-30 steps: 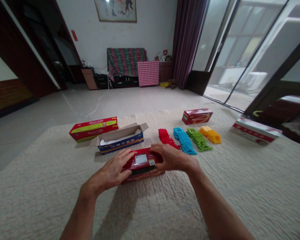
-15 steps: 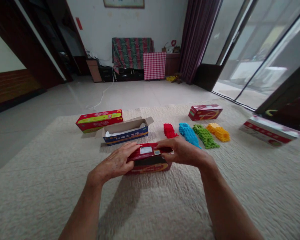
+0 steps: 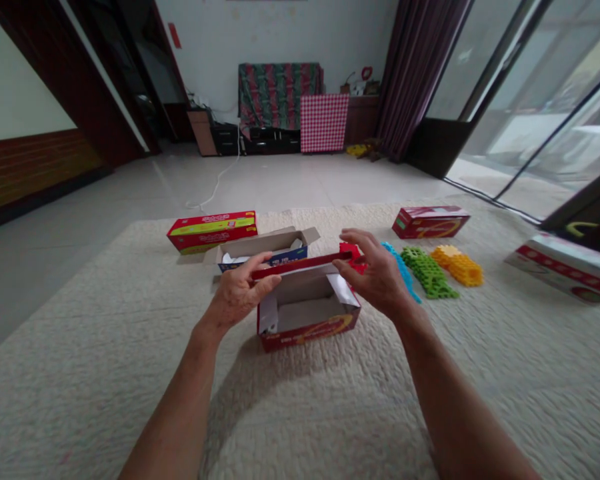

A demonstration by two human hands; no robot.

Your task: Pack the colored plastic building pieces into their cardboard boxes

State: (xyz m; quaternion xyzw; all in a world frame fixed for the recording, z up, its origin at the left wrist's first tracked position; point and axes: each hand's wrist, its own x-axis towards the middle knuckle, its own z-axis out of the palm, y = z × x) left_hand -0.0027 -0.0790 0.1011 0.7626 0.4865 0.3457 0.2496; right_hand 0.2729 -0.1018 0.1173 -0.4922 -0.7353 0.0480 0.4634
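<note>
Right in front of me a dark red cardboard box [image 3: 307,333] stands on the quilted mat, its inside pale and bare. Its red lid [image 3: 305,265] is raised along the far side. My left hand [image 3: 240,290] grips the lid's left end between thumb and fingers. At the lid's right end is my right hand [image 3: 373,270], its thumb by the edge and its fingers spread above. Just behind the lid lies an open blue box [image 3: 287,256] with white lining. A red plastic piece [image 3: 347,248] is partly hidden behind my right hand.
Blue [image 3: 405,273], green [image 3: 427,272] and yellow [image 3: 460,267] plastic pieces lie to the right. A red and yellow-green box [image 3: 213,232] stands back left, another dark red box [image 3: 430,223] back right, and a white-and-red box [image 3: 567,267] far right on the mat [image 3: 105,333].
The lid of the dark red box has swung up and away from me, baring the inside. Both hands have risen with it, and the right hand's fingers have spread. The view has shifted slightly.
</note>
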